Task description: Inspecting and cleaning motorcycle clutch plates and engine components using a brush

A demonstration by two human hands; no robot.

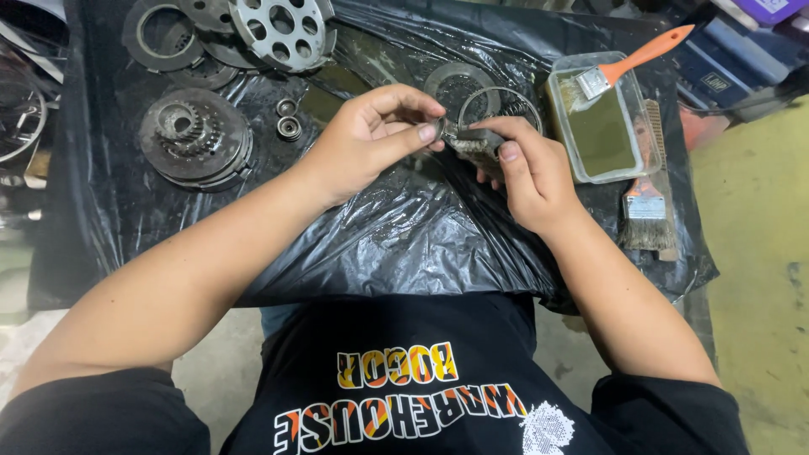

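My left hand [371,135] pinches a small metal ring part [441,128] between thumb and fingers. Facing it, my right hand [527,173] grips a small brush [472,143] whose worn bristles touch the ring. Both hands hover over a wet black plastic sheet [396,227] covering the work surface. Just behind the hands lie a flat steel ring [459,84] and a thin wire-like ring [506,105].
A clear tray of murky green liquid [602,126] holds an orange-handled paintbrush [636,59]; another brush [647,211] lies beside it. Toothed clutch hub [194,135], stacked discs [211,42], a perforated plate [282,29] and two small bearings [288,118] sit at left.
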